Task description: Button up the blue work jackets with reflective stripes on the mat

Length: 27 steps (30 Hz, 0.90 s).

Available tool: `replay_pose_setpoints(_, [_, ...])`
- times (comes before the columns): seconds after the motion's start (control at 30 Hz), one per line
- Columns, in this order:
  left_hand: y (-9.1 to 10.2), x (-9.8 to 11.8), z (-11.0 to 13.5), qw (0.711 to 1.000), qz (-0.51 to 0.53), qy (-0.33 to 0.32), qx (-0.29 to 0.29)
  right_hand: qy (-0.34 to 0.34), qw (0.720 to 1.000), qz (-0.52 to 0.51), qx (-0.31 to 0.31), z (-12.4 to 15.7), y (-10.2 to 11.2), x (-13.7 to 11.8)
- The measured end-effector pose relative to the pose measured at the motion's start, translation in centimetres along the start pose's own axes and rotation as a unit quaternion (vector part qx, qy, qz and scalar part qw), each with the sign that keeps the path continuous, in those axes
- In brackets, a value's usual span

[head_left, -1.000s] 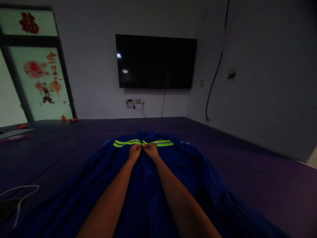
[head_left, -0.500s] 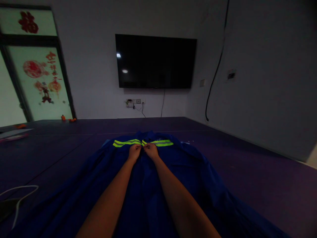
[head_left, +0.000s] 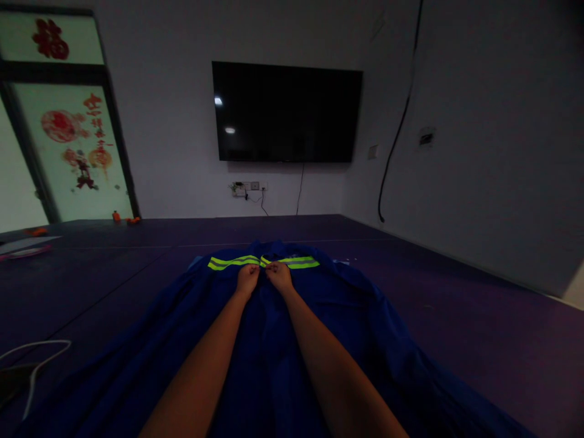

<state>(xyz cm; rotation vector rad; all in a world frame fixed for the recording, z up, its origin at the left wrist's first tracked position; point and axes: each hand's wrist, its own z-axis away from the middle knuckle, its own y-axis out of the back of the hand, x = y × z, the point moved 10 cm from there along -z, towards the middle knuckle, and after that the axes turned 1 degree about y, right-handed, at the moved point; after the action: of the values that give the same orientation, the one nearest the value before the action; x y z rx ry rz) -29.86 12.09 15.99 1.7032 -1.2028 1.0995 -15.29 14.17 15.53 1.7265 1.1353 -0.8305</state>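
Observation:
A blue work jacket (head_left: 337,316) with yellow-green and grey reflective bands lies spread out in front of me, its collar at the far end. My left hand (head_left: 249,280) is closed in a pinch on the jacket's front edge, just below the chest band. Close beside it, my right hand (head_left: 278,277) pinches the other side of the front opening at the same height. The fingertips of both hands nearly meet at the centre line. Whatever small fastener may be between the fingers is hidden.
The jacket rests on a dark purple surface (head_left: 456,292). A white cable (head_left: 50,350) lies at the near left. Small orange objects (head_left: 132,220) stand by the door. A television (head_left: 287,112) hangs on the far wall, and a black cable (head_left: 396,143) dangles at the right.
Both hands stay at the front opening below the reflective band, with only very slight finger movement. The jacket lies as before.

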Motion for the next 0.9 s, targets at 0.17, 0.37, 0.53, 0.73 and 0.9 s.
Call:
replay_pose_setpoints(0.17, [-0.01, 0.02, -0.01, 1.000, 0.003, -0.003, 0.000, 0.002, 1.000, 0.001, -0.005, 0.00, -0.21, 0.22])
replay_pose_setpoints(0.37, [-0.14, -0.38, -0.17, 1.000, 0.007, 0.001, -0.002, 0.005, 1.000, 0.028, -0.001, -0.13, -0.16, 0.36])
replay_pose_setpoints(0.53, [-0.18, -0.67, -0.26, 1.000, 0.010, 0.002, -0.001, 0.006, 0.999, 0.043, 0.002, -0.17, -0.04, 0.38])
replay_pose_setpoints(0.73, [-0.10, -0.72, -0.35, 1.000, 0.015, 0.004, 0.004, 0.002, 0.999, 0.042, -0.004, -0.24, -0.15, 0.61])
replay_pose_setpoints(0.9, [-0.15, -0.73, -0.36, 1.000, 0.020, 0.006, 0.002, 0.004, 1.000, 0.021, -0.005, -0.29, -0.27, 0.61])
